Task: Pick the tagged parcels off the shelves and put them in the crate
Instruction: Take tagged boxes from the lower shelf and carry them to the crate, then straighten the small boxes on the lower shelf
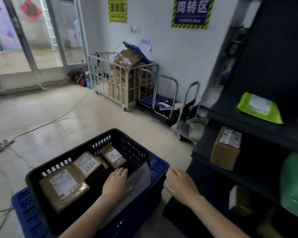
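A black crate (134,143) sits on a blue crate (27,208) in front of me. Inside lie three labelled cardboard parcels (64,188), (87,163), (113,156). A grey flat mailer (141,176) leans against the crate's right inner wall, and my left hand (116,183) rests on it with fingers straight. My right hand (182,184) hovers open and holds nothing, between the crate and the dark shelves (248,127). On the shelves sit a lime-green mailer (260,108), a brown box (225,148), a green bag (294,182) and a small box (239,200).
A white cage trolley (122,78) full of boxes stands by the far wall, with two folded hand trucks (169,98) to its right. Cables and a power strip (2,145) lie across the tiled floor at left. Glass doors are at back left.
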{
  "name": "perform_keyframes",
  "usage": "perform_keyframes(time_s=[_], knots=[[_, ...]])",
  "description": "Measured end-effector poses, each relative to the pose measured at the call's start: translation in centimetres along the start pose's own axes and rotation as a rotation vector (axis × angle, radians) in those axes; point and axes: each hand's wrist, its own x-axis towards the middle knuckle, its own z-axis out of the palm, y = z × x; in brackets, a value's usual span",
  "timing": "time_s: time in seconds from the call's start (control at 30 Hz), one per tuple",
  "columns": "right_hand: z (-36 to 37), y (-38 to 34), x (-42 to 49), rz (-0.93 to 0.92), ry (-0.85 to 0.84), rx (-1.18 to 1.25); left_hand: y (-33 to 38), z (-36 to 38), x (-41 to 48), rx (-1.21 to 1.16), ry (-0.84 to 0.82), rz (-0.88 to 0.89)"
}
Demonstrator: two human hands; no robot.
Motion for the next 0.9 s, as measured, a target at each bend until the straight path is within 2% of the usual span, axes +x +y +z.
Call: perform_keyframes(time_s=[0.37, 0.9], knots=[[-1.8, 12.5, -16.1, 0.283, 0.017, 0.054, 15.8, 3.9, -4.2, 0.085, -0.051, 0.279], [-0.2, 25.9, -38.3, 0.558, 0.029, 0.144, 34.2, 12.6, -14.4, 0.139, -0.196, 0.454]])
